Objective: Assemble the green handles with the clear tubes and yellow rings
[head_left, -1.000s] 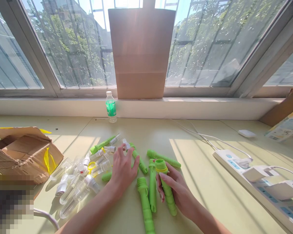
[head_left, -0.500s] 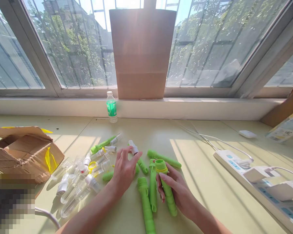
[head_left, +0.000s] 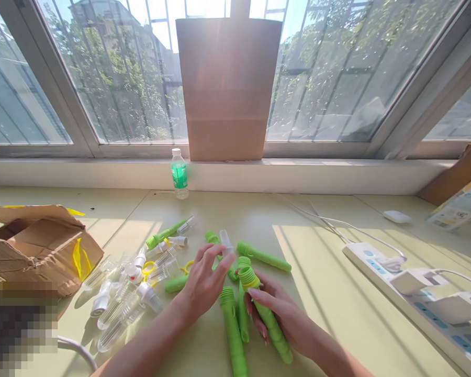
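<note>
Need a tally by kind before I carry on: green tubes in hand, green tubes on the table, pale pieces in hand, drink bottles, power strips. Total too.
Green tube in the right hand: 1
Green tubes on the table: 6
Pale piece in the left hand: 1
Drink bottle: 1
Power strip: 1
Total: 10

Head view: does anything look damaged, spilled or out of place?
The cardboard box at left looks battered: its edges are creased and ragged, with a yellow strip against its side. A cardboard panel oddly covers part of the window. No spill shows.
</note>
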A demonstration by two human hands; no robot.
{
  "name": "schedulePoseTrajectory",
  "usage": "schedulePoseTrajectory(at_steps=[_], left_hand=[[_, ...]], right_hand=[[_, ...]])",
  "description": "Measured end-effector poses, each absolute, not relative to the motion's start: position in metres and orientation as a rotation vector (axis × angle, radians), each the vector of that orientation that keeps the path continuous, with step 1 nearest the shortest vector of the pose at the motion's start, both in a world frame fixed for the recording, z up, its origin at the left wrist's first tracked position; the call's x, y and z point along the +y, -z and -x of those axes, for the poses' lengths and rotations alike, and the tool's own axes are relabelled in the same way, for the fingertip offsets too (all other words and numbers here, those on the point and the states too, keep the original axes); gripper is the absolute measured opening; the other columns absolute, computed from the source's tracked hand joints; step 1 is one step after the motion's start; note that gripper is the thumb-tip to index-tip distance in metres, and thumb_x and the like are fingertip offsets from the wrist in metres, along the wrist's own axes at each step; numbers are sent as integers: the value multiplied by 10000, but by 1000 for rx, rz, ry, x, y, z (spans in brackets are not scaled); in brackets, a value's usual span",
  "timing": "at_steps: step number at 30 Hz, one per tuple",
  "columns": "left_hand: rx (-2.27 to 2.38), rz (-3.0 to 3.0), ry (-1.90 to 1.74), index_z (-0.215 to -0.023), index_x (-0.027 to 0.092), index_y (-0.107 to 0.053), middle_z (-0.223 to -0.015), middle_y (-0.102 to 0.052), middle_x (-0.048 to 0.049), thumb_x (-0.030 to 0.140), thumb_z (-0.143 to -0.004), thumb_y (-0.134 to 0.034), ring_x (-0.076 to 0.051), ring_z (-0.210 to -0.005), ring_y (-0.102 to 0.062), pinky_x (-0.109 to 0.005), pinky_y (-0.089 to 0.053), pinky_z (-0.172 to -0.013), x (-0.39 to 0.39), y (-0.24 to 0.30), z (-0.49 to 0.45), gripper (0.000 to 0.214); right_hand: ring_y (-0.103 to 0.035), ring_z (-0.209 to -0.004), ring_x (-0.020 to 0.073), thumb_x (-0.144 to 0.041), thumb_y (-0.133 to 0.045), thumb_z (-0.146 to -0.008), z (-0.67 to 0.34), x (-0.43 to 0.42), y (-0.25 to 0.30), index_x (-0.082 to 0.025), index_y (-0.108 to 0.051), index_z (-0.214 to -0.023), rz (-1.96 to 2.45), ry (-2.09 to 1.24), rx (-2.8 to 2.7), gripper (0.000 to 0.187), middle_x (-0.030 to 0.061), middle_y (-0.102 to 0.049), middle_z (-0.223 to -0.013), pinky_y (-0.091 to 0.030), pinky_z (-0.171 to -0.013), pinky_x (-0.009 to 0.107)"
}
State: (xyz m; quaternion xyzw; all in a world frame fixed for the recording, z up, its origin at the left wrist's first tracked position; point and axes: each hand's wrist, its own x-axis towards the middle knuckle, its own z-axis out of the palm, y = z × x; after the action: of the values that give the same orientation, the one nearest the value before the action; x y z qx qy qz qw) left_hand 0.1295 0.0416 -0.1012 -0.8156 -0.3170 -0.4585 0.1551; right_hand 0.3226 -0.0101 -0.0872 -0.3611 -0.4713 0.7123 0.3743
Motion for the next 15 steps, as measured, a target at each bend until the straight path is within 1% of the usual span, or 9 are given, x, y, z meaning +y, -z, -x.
schedulePoseTrajectory(at_steps=[4,7,10,15], left_hand=[[-776,2416,1328,-1199,171,-535,-1048,-610,-109,17,-896,-479,-196,-1011,-626,-406,-525,-953,37,98,-130,345],[-712,2472,1311,-1202,169,-538,-1052,-609,-114,9,-896,-445,-195,-1019,-622,-387,-534,-935,34,94,-131,357],[-727,2500,1320,-1176,171,-551,-1050,-600,-115,22,-896,-450,-201,-1006,-613,-379,-550,-897,32,91,-131,333],[-720,2516,1341,-1155,171,-549,-1051,-592,-114,22,-871,-490,-196,-984,-603,-380,-550,-900,32,91,-131,326]], right_hand=[[-504,-407,66,-374,-605,-910,-323,-10,87,-231,-561,-1188,917,-1838,-1207,316,-20,-611,-739,-428,-366,168],[-498,-418,66,-365,-599,-914,-323,-11,86,-233,-550,-1246,902,-1833,-1212,361,-18,-607,-729,-417,-366,160],[-493,-428,66,-352,-612,-906,-324,-11,86,-240,-536,-1284,902,-1825,-1223,402,-18,-607,-719,-410,-370,152],[-488,-421,60,-364,-614,-902,-326,-10,88,-247,-531,-1306,913,-1821,-1225,429,-9,-621,-738,-401,-363,148]])
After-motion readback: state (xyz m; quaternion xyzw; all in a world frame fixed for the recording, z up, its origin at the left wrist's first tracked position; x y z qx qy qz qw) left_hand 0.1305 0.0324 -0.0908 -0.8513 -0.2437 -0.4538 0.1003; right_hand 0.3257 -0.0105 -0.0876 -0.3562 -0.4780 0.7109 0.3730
